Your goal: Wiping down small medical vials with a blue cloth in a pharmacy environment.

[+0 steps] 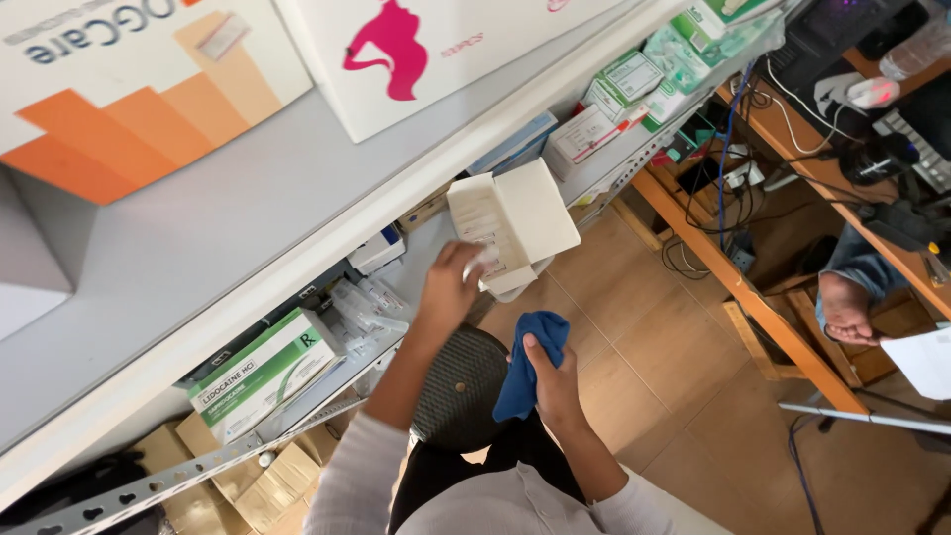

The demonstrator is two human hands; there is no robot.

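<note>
Head view, looking straight down along a metal shelf (pixel 297 213). The left hand (pixel 451 287) is up at the shelf edge, fingers (pixel 474 260) closed around the lower end of an open white box (pixel 515 223), which sits tilted half off the shelf with its flap folded back. The right hand (pixel 555 381) hangs lower, in front of the body, fingers clamped on a bunched blue cloth (pixel 530 362); cloth and box are near each other but not touching.

By the look of it, the step in hand is wiping: the box is gripped and lifted clear of the shelf, the cloth ready but not yet on it. The next move would call for bringing cloth and box together while the left hand steadies the box so that the loose flap does not fold or spill whatever is inside; the contents cannot be made out from here.

Around them: a green-and-white carton (pixel 263 372) lies lower on the shelf, with small clear packets (pixel 367 307) just beside it. More white and green boxes (pixel 619 94) crowd the shelf further along. Brown cartons (pixel 253 481) sit beneath. Off to the right, another person's foot (pixel 842 307) rests under a wooden desk (pixel 822 178) strung with cables.
</note>
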